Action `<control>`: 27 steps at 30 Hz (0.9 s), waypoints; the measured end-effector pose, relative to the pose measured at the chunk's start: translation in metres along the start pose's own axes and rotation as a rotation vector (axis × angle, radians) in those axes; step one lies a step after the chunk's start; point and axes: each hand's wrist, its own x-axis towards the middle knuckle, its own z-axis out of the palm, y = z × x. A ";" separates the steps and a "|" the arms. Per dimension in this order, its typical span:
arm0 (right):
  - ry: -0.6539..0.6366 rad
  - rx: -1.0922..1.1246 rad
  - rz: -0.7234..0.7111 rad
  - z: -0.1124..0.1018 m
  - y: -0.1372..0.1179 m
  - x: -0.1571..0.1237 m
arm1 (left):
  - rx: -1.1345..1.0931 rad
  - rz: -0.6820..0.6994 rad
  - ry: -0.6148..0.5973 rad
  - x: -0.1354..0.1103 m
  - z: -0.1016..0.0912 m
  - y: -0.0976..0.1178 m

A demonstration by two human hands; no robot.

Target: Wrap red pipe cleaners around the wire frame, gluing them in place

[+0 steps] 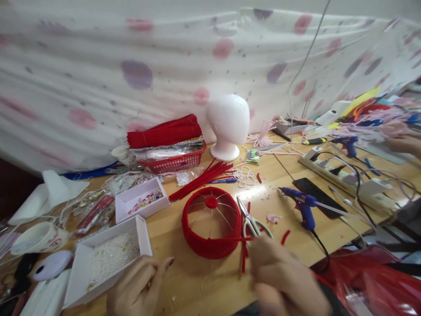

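Observation:
A round frame wrapped in red fuzzy pipe cleaner point(210, 252), with thin wire spokes and a red centre disc, lies on the table between my hands. From its front edge a red pipe cleaner end point(241, 239) runs right to the fingers of my right hand point(286, 276), which is closed and blurred by motion. My left hand point(136, 285) is loosely curled at the front left, its thumb apart, with nothing visible in it; it does not touch the frame. Silver scissors point(251, 221) with pale handles lie open beside the frame, over red offcuts.
Left are white boxes of pearls point(113, 254) and coloured gems point(144, 204). Behind stand a red basket point(174, 162) and a white foam head point(229, 123). A blue glue gun point(302, 204), black phone point(317, 197) and corded power strip point(345, 175) lie right. Another person's hand point(404, 145) shows far right.

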 end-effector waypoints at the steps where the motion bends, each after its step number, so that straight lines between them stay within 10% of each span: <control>1: -0.091 -0.010 -0.036 0.013 -0.002 0.002 | 0.011 -0.014 0.005 -0.001 -0.001 -0.004; 6: -0.251 -0.051 -0.073 0.041 0.004 0.005 | 0.022 -0.131 0.077 -0.014 -0.004 -0.023; 19: 0.099 -0.427 0.203 -0.049 0.063 -0.042 | -0.086 -0.526 0.073 -0.022 0.018 0.027; 27: 0.078 -0.403 0.233 -0.035 0.071 -0.034 | -0.134 -0.134 -0.082 -0.008 0.026 0.037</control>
